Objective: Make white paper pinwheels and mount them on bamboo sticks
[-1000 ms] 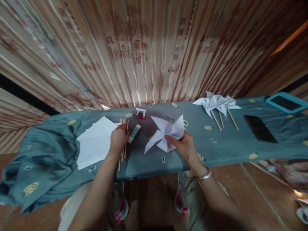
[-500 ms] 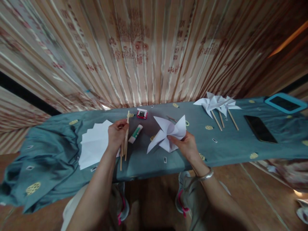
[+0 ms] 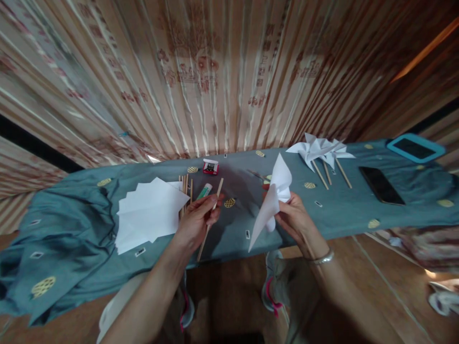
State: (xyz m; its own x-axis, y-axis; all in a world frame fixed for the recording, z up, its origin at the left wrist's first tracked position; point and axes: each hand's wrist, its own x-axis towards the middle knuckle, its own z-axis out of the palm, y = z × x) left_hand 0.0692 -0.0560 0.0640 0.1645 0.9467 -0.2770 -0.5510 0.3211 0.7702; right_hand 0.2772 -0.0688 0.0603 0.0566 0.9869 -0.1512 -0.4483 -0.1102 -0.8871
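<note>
My left hand [image 3: 201, 217] pinches a thin wooden stick [image 3: 205, 242], tilted, over the front of the cloth-covered table. In my right hand [image 3: 292, 212] is a white paper pinwheel [image 3: 274, 198], turned edge-on so that its blades point up and down. A gap separates the stick from the pinwheel. Just beyond my left hand lies a glue stick [image 3: 205, 190], partly covered by it. Left of that hand are several more wooden sticks [image 3: 185, 184] beside a stack of white paper sheets [image 3: 148, 215]. Scissors [image 3: 258, 175] lie behind the pinwheel, partly hidden.
A small red box [image 3: 210, 167] sits near the table's back. Several finished pinwheels on sticks [image 3: 315, 150] lie at the back right, with a black phone [image 3: 382, 185] and a blue-framed device [image 3: 416, 147] beyond. Bunched cloth [image 3: 68, 239] covers the left end; a curtain [image 3: 229, 95] hangs behind.
My left hand has lifted one stick from the bunch and moved right with it. My right hand has raised the pinwheel and turned it from face-up to edge-on.
</note>
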